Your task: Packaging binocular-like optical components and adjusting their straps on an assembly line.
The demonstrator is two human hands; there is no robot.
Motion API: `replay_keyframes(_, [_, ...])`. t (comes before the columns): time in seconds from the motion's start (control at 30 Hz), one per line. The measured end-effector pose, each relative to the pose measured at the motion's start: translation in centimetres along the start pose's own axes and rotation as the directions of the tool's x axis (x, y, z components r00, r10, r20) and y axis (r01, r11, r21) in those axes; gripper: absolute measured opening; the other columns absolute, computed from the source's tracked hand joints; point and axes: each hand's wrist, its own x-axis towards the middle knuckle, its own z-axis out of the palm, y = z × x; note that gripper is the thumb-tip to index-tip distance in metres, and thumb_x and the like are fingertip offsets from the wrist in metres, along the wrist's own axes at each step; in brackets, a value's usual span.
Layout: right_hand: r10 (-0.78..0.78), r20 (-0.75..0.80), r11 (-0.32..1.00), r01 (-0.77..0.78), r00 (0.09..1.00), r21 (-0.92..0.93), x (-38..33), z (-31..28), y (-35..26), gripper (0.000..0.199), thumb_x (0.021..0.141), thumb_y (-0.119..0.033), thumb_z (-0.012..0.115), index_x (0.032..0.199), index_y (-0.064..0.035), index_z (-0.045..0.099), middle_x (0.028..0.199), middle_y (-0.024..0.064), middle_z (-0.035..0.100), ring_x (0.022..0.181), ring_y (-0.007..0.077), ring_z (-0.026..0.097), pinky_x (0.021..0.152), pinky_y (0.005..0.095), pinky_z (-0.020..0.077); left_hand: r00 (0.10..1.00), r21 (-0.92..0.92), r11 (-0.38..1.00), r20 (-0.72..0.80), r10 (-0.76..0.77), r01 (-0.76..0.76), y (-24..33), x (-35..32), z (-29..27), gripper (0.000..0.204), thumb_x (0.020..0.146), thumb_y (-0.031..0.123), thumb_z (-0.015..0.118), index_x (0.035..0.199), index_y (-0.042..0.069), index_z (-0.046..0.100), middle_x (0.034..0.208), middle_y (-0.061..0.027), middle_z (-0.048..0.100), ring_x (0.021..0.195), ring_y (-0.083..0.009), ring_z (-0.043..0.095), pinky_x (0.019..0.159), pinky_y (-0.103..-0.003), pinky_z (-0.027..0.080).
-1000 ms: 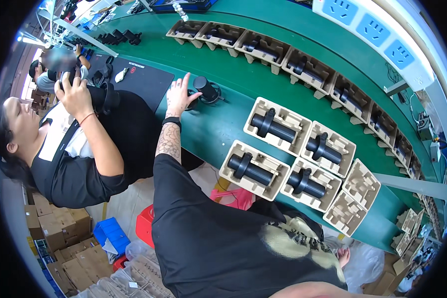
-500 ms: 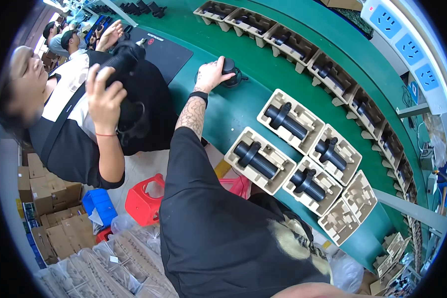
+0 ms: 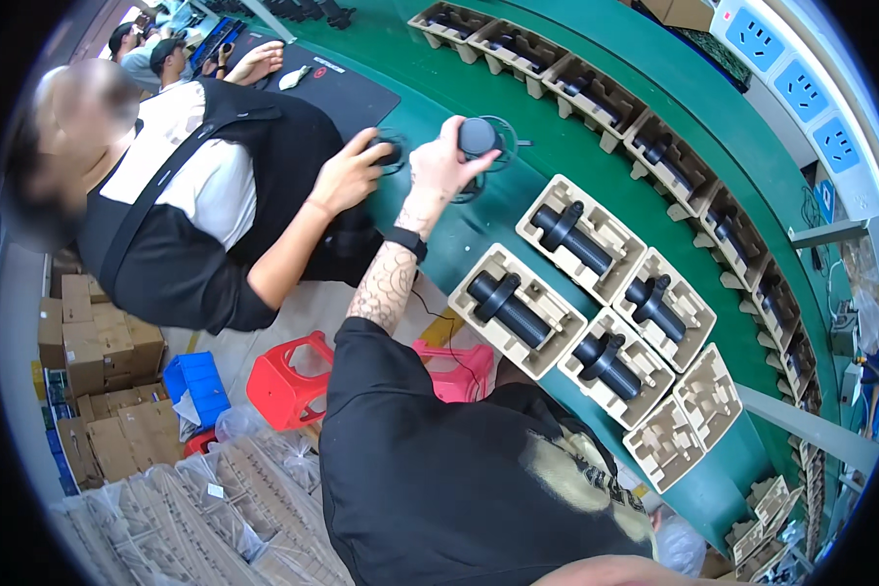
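My left hand (image 3: 441, 168), with a black band at the wrist, is closed round a dark cylindrical device with a round grey end (image 3: 477, 137). Thin dark loops show around this device, above the green bench (image 3: 439, 239). Close to its left, a co-worker's hand (image 3: 350, 174) grips another dark round piece (image 3: 389, 152). To the right of my hand, moulded tan trays (image 3: 471, 311) each hold a black tube with a ring (image 3: 510, 311). Of my right hand, at most a sliver of skin (image 3: 657, 518) shows beside my shirt; its fingers are hidden.
Along the bench's far side runs a curved row of tan trays (image 3: 645, 161) with black parts. Two tray sections (image 3: 664, 444) at the near right hold no tubes. A dark mat (image 3: 347, 98) lies beyond the co-worker. Red stool (image 3: 283, 386), pink stool (image 3: 454, 371) and cartons (image 3: 117, 342) stand below.
My left hand has moved slightly right and lifted the device, turning its round end toward me. The co-worker's near hand has come down from chest height to beside mine. The view has shifted slightly.
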Motion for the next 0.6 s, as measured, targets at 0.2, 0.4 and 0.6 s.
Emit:
replay_keyframes(0.2, [-0.250, -0.130, 0.946, 0.271, 0.959, 0.180, 2.2, 4.8, -15.8, 0.046, 0.096, -0.028, 0.043, 0.135, -0.0031, 0.043, 0.119, 0.0177, 0.056, 0.106, 0.0299, 0.056, 0.092, 0.0385, 0.0444, 0.877, -0.056, 0.922, -0.338, 0.343, -0.382, 11.3, -2.7, -9.2, 0.062, 0.064, 0.046, 0.082, 0.104, 0.005, 0.059, 0.077, -0.0052, 0.065, 0.056, -0.0193, 0.063, 0.054, -0.029, 0.052])
replay_keyframes(0.4, [-0.486, 0.584, 0.831, 0.550, 0.651, 0.078, -8.1, 16.5, -31.0, 0.051, 0.088, -0.011, 0.056, 0.136, 0.0001, 0.041, 0.108, 0.0124, 0.057, 0.098, 0.0219, 0.057, 0.093, 0.0328, 0.0440, 0.913, -0.558, 0.722, -0.254, 0.320, -0.408, 25.3, -9.4, -15.8, 0.075, 0.055, 0.032, 0.092, 0.110, -0.003, 0.055, 0.099, -0.0123, 0.062, 0.077, -0.0164, 0.066, 0.065, -0.025, 0.054])
replay_keyframes(0.6, [-0.735, 0.651, 0.544, 0.737, 0.189, 0.401, -15.0, 21.5, -30.4, 0.095, 0.067, -0.013, 0.078, 0.143, -0.0006, 0.024, 0.135, 0.0187, 0.041, 0.124, 0.0289, 0.042, 0.104, 0.0424, 0.0350, 0.930, -0.905, 0.423, 0.187, 0.316, 0.039, 34.4, -16.9, -16.4, 0.074, 0.052, 0.029, 0.092, 0.111, -0.002, 0.058, 0.110, -0.0101, 0.057, 0.095, -0.0200, 0.059, 0.081, -0.030, 0.049])
